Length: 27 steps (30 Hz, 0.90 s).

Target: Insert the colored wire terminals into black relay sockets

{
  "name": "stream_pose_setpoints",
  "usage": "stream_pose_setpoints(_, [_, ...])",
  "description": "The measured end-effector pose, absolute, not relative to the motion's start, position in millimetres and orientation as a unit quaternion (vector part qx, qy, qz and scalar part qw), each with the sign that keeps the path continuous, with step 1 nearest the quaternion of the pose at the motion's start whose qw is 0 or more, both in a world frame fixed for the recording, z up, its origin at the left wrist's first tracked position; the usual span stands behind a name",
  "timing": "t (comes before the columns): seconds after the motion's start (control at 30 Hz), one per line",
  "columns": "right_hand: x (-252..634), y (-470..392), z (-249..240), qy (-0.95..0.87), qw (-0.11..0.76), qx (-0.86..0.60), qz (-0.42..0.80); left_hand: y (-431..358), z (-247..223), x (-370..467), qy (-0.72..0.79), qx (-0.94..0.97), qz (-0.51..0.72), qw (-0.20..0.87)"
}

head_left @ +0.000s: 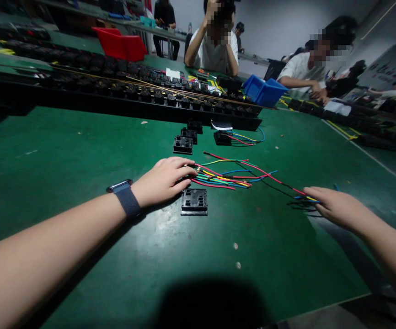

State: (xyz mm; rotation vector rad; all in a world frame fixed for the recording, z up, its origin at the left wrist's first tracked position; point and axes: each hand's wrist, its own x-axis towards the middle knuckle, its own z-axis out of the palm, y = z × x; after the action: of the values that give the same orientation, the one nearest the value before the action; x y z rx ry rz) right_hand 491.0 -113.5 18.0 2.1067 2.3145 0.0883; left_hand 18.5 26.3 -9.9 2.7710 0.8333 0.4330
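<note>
On the green table, a loose bunch of coloured wires lies fanned out in red, yellow, green and blue. At its left end my left hand, with a dark watch on the wrist, has its fingers closed around the metal-tipped wire ends. Further right, my right hand grips a few wires, red, blue and yellow among them; its fingertips are partly hidden. Just below the left fingers sits a black plastic housing with rectangular slots. Behind the bunch stand more black housings in a short row.
A black housing with wires attached lies beyond the bunch. Across the table runs a long black rail lined with black parts. Behind it stand a red bin and a blue bin. Several people sit farther back.
</note>
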Motion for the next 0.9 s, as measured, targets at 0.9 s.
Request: stream_pose_setpoints(0.9, [326, -39, -1, 0.773, -0.184, 0.592, 0.138, 26, 2, 15, 0.383, 0.786, 0.271, 0.403])
